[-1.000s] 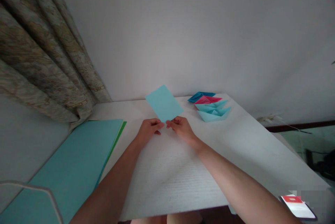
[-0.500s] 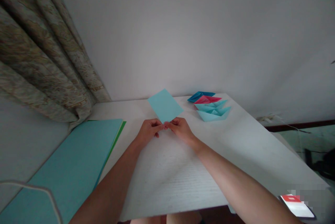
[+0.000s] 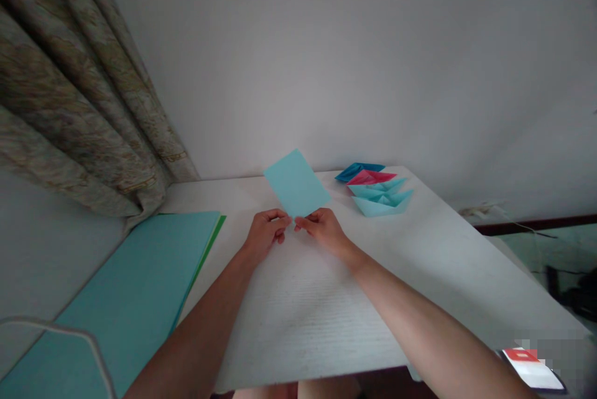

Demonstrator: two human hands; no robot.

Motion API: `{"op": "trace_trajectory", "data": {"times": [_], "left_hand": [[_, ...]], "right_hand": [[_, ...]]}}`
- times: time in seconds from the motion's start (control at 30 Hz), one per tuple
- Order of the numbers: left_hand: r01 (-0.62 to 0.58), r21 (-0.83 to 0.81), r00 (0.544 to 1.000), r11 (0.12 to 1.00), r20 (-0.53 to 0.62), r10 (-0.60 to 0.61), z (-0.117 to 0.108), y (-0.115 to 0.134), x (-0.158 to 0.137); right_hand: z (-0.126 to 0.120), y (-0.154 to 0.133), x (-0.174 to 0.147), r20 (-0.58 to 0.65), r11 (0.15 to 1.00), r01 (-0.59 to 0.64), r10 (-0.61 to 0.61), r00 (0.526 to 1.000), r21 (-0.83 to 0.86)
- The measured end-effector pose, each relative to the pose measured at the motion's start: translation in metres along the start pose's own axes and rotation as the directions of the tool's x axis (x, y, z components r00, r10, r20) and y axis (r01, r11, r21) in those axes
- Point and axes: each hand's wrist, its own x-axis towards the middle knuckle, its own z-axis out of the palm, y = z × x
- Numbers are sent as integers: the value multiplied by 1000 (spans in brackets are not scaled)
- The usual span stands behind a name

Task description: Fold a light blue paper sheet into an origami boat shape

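Observation:
A light blue folded paper (image 3: 297,183) stands tilted above the table, one corner pointing down toward me. Both hands pinch it at that near corner, thumbs almost meeting. My left hand (image 3: 268,231) is closed on the left side of the corner. Closed on the right side, my right hand (image 3: 321,227) has its thumb on the paper's lower edge. Several folded paper boats sit to the right: a dark blue boat (image 3: 358,171), a pink boat (image 3: 370,178) and light blue ones, the nearest light blue boat (image 3: 383,202) in front.
A stack of light blue and green paper sheets (image 3: 140,281) lies at the left of the white table (image 3: 298,312). A white cable (image 3: 60,328) crosses its near end. A phone (image 3: 534,369) lies near the right corner. A curtain (image 3: 93,88) hangs at the left, before a wall.
The paper has tipped up slightly, its top corner higher and its right corner further right. The thumbs have moved a little apart.

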Motion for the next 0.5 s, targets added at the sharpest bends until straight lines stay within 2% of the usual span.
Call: {"op": "trace_trajectory", "data": {"times": [0.17,0.3,0.5], "left_hand": [[43,-100,999,994,-29,-46,2,5,-3],[37,-127,999,991,-31,-41,3,5,-2],[7,-183,996,983,-88,-23,8,5,-3]], "right_hand": [[2,-3,-2,-12,999,31,-31,999,45],[3,-4,-1,2,993,54,-55,998,106],[4,2,0,-7,994,62,-61,998,92]]}}
